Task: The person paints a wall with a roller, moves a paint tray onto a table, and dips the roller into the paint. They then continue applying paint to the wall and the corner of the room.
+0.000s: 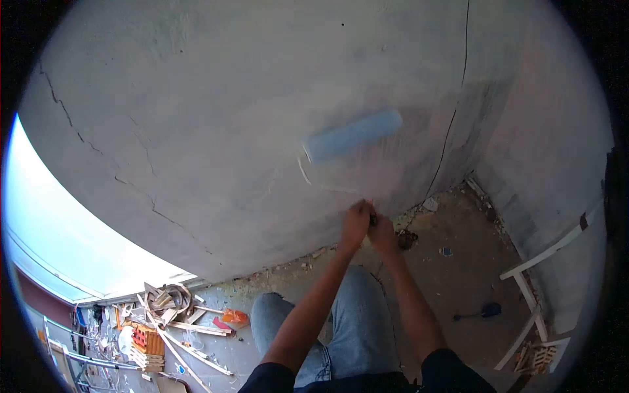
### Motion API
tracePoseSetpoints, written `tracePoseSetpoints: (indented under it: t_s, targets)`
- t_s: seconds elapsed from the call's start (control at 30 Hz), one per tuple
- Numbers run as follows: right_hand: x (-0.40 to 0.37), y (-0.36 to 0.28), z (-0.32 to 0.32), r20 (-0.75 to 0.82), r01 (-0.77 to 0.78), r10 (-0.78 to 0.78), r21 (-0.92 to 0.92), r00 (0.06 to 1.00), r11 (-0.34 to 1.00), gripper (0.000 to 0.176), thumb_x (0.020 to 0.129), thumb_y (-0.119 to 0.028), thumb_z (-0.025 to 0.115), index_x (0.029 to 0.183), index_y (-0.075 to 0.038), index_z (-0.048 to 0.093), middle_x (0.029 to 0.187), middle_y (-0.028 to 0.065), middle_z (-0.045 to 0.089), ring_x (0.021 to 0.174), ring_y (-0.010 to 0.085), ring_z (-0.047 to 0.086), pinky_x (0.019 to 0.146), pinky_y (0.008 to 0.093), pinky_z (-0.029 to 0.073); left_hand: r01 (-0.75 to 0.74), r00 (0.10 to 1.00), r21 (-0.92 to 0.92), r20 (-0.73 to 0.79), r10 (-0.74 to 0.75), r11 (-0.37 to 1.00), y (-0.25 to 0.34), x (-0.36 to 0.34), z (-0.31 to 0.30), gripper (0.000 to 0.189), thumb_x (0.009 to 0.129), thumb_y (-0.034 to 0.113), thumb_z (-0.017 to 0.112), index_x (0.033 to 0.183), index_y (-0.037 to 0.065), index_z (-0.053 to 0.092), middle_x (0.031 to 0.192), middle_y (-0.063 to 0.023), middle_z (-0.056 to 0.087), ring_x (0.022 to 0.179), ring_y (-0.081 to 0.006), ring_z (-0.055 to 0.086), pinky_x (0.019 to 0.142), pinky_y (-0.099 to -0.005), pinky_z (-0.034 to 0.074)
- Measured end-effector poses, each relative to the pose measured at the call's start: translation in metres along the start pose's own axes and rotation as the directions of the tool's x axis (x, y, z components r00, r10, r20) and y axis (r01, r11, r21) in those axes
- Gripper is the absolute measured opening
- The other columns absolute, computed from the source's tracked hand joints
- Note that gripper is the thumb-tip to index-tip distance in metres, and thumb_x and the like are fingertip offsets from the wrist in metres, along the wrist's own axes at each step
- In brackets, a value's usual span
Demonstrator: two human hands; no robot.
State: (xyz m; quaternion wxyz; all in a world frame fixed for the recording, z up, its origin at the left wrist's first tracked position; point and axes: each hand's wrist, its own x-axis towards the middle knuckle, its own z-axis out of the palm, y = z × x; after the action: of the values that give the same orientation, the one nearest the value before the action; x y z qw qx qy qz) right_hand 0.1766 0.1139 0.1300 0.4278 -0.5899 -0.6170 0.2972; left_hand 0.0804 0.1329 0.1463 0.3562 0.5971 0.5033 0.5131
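Note:
Both of my hands are closed together low against the grey wall point(229, 118), around the handle of a paint roller point(354, 136). My left hand point(357, 221) is slightly higher, with my right hand point(382, 233) close beside it. A bit of dark handle shows between them. The roller's light blue sleeve lies tilted on the wall above my hands, its right end higher and a little blurred. Part of its white wire frame shows at the sleeve's left end; the rest is faint against the wall.
Long cracks run down the wall at left and right. Wood scraps point(177, 311), an orange bag point(234, 318) and a slatted crate point(147, 347) lie on the floor at left. A white wooden frame point(553, 252) leans at right, near a dark blue tool point(490, 310).

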Motion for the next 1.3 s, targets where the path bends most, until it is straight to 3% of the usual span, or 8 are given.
tracePoseSetpoints:
  t_s: [0.17, 0.33, 0.47, 0.57, 0.77, 1.07, 1.23, 1.3]
  targets:
    - [-0.023, 0.035, 0.002, 0.121, -0.063, 0.096, -0.255, 0.988, 0.965, 0.028, 0.086, -0.023, 0.052, 0.096, 0.003, 0.059, 0.075, 0.0252, 0.059, 0.072, 0.0353, 0.061, 0.060, 0.0397, 0.044, 0.162, 0.985, 0.049, 0.055, -0.165, 0.986, -0.023, -0.021, 0.014, 0.037, 0.090, 0.030, 0.044, 0.080, -0.004, 0.056, 0.071, -0.0153, 0.057, 0.068, -0.0253, 0.055, 0.067, -0.0365, 0.042]
    - [-0.003, -0.026, -0.017, 0.114, -0.090, 0.088, 0.013, 0.990, 0.996, 0.032, 0.088, -0.028, 0.050, 0.086, 0.003, 0.058, 0.064, 0.0187, 0.056, 0.059, 0.0299, 0.058, 0.053, 0.0385, 0.042, 0.027, 1.000, 0.052, -0.001, -0.027, 0.998, 0.043, 0.005, -0.010, 0.034, 0.089, 0.025, 0.046, 0.074, -0.004, 0.057, 0.067, -0.0208, 0.059, 0.062, -0.0342, 0.060, 0.060, -0.0400, 0.045]
    - [-0.002, -0.077, -0.043, 0.261, -0.146, 0.043, 0.390, 0.964, 0.909, 0.029, 0.088, -0.030, 0.051, 0.081, -0.002, 0.052, 0.059, 0.0027, 0.049, 0.051, 0.0103, 0.051, 0.047, 0.0283, 0.040, 0.088, 0.995, -0.238, 0.066, -0.075, 0.967, 0.106, 0.022, -0.033, 0.036, 0.091, 0.024, 0.045, 0.071, -0.004, 0.053, 0.063, -0.0157, 0.059, 0.059, -0.0236, 0.063, 0.056, -0.0334, 0.047]
    - [-0.011, -0.081, -0.038, 0.158, -0.066, -0.023, 0.535, 0.987, 0.842, 0.029, 0.090, -0.033, 0.048, 0.086, -0.004, 0.051, 0.059, 0.0022, 0.049, 0.048, 0.0104, 0.049, 0.045, 0.0270, 0.040, 0.084, 0.994, -0.318, 0.092, -0.058, 0.944, 0.112, 0.026, -0.037, 0.037, 0.093, 0.025, 0.043, 0.068, -0.002, 0.049, 0.064, -0.0130, 0.058, 0.062, -0.0215, 0.064, 0.056, -0.0311, 0.049]
    - [-0.025, -0.041, -0.028, 0.187, -0.228, 0.140, 0.638, 0.972, 0.735, 0.035, 0.092, -0.039, 0.046, 0.094, -0.005, 0.052, 0.057, 0.0022, 0.048, 0.046, 0.0110, 0.047, 0.044, 0.0286, 0.039, 0.193, 0.981, -0.474, 0.117, -0.156, 0.859, 0.080, 0.017, -0.018, 0.038, 0.093, 0.023, 0.043, 0.068, -0.005, 0.051, 0.062, -0.0141, 0.060, 0.060, -0.0205, 0.064, 0.052, -0.0299, 0.049]
    - [-0.019, -0.044, -0.031, 0.062, -0.162, 0.150, 0.383, 0.987, 0.909, 0.050, 0.093, -0.044, 0.041, 0.063, -0.004, 0.047, 0.054, 0.0022, 0.041, 0.046, 0.0137, 0.040, 0.046, 0.0317, 0.034, 0.241, 0.966, -0.562, 0.220, -0.139, 0.791, 0.093, 0.022, -0.022, 0.036, 0.094, 0.026, 0.041, 0.072, -0.001, 0.049, 0.064, -0.0104, 0.056, 0.056, -0.0201, 0.060, 0.052, -0.0314, 0.049]
    - [-0.016, -0.071, -0.039, 0.072, -0.248, 0.238, 0.261, 0.969, 0.933, 0.055, 0.093, -0.044, 0.038, 0.063, 0.001, 0.047, 0.053, 0.0065, 0.041, 0.049, 0.0159, 0.038, 0.049, 0.0378, 0.032, 0.296, 0.940, -0.545, 0.311, -0.139, 0.785, 0.103, 0.035, -0.027, 0.037, 0.095, 0.032, 0.040, 0.075, 0.002, 0.047, 0.060, -0.0062, 0.051, 0.053, -0.0174, 0.052, 0.053, -0.0312, 0.047]
    - [-0.023, -0.052, -0.033, 0.087, -0.290, 0.279, 0.182, 0.956, 0.940, 0.056, 0.093, -0.044, 0.038, 0.065, 0.003, 0.048, 0.053, 0.0081, 0.040, 0.049, 0.0169, 0.038, 0.049, 0.0387, 0.032, 0.186, 0.972, -0.365, 0.202, -0.117, 0.912, 0.065, 0.023, -0.013, 0.037, 0.095, 0.031, 0.039, 0.074, 0.002, 0.047, 0.060, -0.0058, 0.050, 0.053, -0.0166, 0.052, 0.052, -0.0310, 0.045]
